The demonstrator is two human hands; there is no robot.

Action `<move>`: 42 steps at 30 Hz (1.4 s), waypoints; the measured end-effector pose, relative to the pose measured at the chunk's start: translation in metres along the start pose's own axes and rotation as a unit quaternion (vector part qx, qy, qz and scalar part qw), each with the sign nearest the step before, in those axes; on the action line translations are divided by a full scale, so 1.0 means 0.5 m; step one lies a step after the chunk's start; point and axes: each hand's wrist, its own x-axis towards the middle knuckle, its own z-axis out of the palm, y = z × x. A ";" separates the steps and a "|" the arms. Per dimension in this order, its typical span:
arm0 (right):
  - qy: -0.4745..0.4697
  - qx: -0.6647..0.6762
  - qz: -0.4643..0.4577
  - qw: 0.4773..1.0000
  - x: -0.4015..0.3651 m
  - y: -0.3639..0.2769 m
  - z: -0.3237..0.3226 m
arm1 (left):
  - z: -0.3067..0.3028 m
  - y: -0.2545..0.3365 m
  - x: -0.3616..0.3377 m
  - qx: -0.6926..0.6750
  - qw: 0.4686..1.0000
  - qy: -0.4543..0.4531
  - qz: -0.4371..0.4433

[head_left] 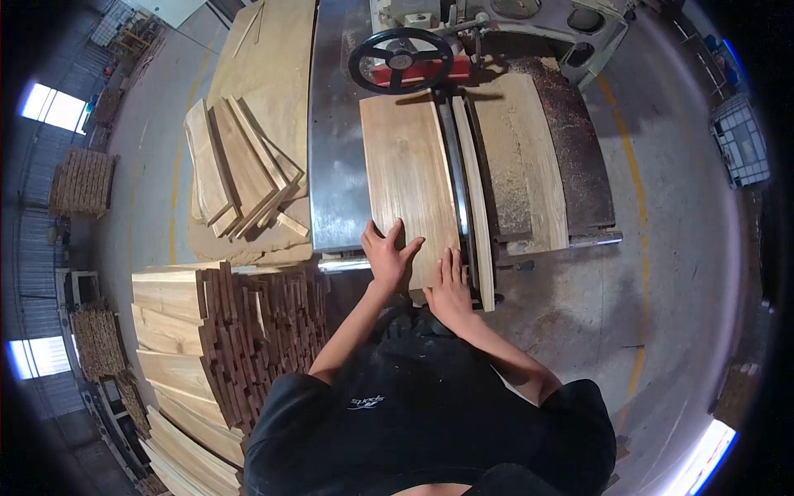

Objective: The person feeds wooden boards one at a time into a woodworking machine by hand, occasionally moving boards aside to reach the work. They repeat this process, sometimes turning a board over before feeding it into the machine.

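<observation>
A wide, pale wooden board (405,165) lies flat on the metal saw table (335,194), its right edge along a dark rail (453,157). My left hand (389,252) rests on the board's near left part with thumb and fingers spread. My right hand (449,291) lies at the near right corner, fingers stretched forward over the wood. Beyond the board's far end stands a black handwheel (400,60) on the machine. To the right of the rail is a narrow wooden strip (473,198). The blade is not visible.
Several loose boards (244,165) lie on a wooden sheet at left. A tall stack of planks (169,331) stands near my left side. Another board (529,157) and sawdust (504,165) cover the table's right part. A wire-caged container (738,140) stands far right.
</observation>
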 end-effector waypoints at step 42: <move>-0.163 0.466 -0.013 0.870 0.372 -0.085 -0.115 | -0.052 -0.264 0.294 -0.746 0.548 -0.187 -0.330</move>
